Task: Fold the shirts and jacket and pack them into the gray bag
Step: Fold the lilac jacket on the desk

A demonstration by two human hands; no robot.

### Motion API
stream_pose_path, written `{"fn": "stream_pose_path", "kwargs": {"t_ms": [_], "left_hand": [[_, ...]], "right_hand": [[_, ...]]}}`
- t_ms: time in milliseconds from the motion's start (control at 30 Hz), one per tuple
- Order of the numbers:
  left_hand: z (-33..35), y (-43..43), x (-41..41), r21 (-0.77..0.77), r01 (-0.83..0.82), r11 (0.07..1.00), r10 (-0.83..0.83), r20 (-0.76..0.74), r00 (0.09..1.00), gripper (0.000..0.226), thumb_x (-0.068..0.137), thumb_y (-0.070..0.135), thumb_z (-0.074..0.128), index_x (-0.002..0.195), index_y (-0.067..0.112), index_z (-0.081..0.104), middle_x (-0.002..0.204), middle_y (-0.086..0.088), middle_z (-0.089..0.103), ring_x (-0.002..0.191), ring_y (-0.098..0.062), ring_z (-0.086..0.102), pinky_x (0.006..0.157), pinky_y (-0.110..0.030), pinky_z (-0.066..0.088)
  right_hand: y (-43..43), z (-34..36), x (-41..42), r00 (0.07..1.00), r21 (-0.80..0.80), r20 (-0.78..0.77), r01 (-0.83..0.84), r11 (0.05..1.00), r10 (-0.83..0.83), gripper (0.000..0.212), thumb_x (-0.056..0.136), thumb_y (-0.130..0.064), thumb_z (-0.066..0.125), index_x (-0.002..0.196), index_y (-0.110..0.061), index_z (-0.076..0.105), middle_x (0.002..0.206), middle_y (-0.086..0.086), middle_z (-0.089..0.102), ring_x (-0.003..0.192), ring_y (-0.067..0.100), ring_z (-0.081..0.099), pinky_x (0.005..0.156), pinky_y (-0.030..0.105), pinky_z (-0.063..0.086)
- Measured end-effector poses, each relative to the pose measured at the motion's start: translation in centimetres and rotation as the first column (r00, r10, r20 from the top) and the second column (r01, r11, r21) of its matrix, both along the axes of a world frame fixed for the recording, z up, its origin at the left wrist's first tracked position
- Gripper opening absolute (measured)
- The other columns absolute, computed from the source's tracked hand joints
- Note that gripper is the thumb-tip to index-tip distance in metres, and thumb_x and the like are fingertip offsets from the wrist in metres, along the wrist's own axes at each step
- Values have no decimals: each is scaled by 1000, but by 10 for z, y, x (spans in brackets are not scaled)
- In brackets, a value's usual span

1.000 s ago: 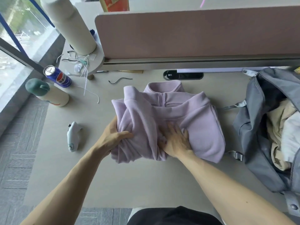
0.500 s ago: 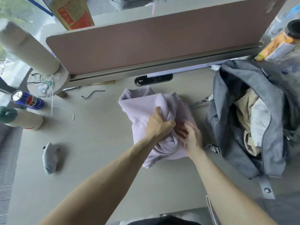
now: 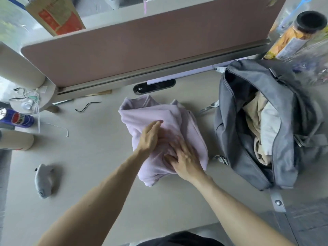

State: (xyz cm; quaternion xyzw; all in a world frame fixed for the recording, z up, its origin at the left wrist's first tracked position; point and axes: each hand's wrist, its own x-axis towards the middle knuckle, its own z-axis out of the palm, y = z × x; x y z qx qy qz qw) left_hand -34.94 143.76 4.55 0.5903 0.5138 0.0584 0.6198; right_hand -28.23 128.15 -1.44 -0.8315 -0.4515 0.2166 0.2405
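The lilac jacket (image 3: 159, 132), folded into a thick bundle, lies on the desk (image 3: 92, 157) at centre, just left of the open gray bag (image 3: 236, 135), which already holds cream and white garments (image 3: 260, 125). The left hand (image 3: 150, 137) rests flat on top with fingers extended and together, gripping nothing; the right hand (image 3: 184, 160) presses the near right part, fingers spread wide and slightly blurred. Risks, as judged: the bulky fleece may spring open once pressure is released; a loose lower corner at the near edge may trail out during lifting; the bundle may catch on the bag's left rim or its strap buckle (image 3: 221, 159), since the opening is already partly filled.
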Motion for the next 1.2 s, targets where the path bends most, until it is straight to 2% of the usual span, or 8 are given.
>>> {"fn": "stream_pose_path", "kwargs": {"t_ms": [100, 200, 300, 500, 633, 767, 933, 1200], "left_hand": [[-16, 18, -36, 421, 0, 907, 85, -184, 979, 41, 82, 43, 70, 115, 21, 61, 108, -5, 59, 90, -18, 61, 87, -42, 54], [-32, 21, -62, 57, -133, 990, 143, -291, 946, 99, 61, 61, 84, 137, 19, 37, 131, -5, 49, 114, -25, 56, 90, -44, 53], [-30, 14, -65, -387, -157, 909, 117, -126, 985, 76, 65, 49, 89, 126, 18, 57, 118, -1, 72, 98, -18, 72, 71, -33, 58], [-37, 14, -66, -352, -126, 928, 144, 27, 989, 64, 62, 16, 93, 119, 22, 64, 107, -3, 76, 96, -24, 74, 84, -46, 60], [-22, 14, -76, -260, 15, 965, 6, 80, 997, 61, 64, 14, 90, 117, 26, 62, 103, 0, 76, 90, -20, 75, 66, -32, 60], [-21, 8, -92, -177, 159, 971, -144, 100, 985, 55, 70, 12, 88, 116, 25, 62, 100, 0, 76, 90, -16, 74, 63, -24, 56], [-26, 4, -110, -185, 155, 971, -130, 136, 982, 81, 63, 26, 96, 129, 39, 50, 112, 11, 73, 102, -9, 71, 76, -30, 59], [-8, 1, -135, -12, 200, 980, -188, 285, 940, 95, 63, 18, 95, 140, 36, 42, 134, 8, 61, 123, -13, 60, 100, -49, 52]], "right_hand": [[-3, -10, 8, 998, 6, 35, -61, 998, 61, 52, 101, -49, 26, 123, -19, 62, 148, 4, 45, 135, 29, 44, 104, 47, 43], [-2, -9, 9, 999, 77, -10, 37, 996, -37, 47, 93, -37, 38, 124, -13, 64, 148, 8, 45, 128, 30, 52, 104, 40, 45], [-1, -8, 10, 995, 3, -86, 50, 999, -50, 55, 89, -38, 34, 131, -16, 61, 155, 4, 36, 132, 27, 47, 109, 37, 40], [7, 16, 16, 956, -131, -270, 78, 988, -112, 41, 94, -41, 42, 117, -20, 69, 143, -11, 45, 134, 7, 41, 111, 25, 30], [1, 35, 13, 886, -279, -296, 277, 919, -357, 66, 72, -90, 39, 64, -28, 61, 88, -6, 68, 90, 14, 62, 88, 41, 51], [-5, 39, -9, 854, -498, -46, 430, 753, -519, 102, 50, -90, 60, 126, -24, 39, 134, 11, 40, 125, 33, 43, 104, 51, 37], [-5, 36, 7, 736, -602, -270, 375, 705, -621, 151, 49, -81, 75, 155, -16, -10, 162, 17, 15, 147, 36, 22, 116, 55, 27], [6, 61, -18, 803, -517, -259, 355, 779, -537, 50, 58, -49, 79, 83, -7, 66, 85, 5, 68, 79, 20, 66, 64, 28, 52]]}}
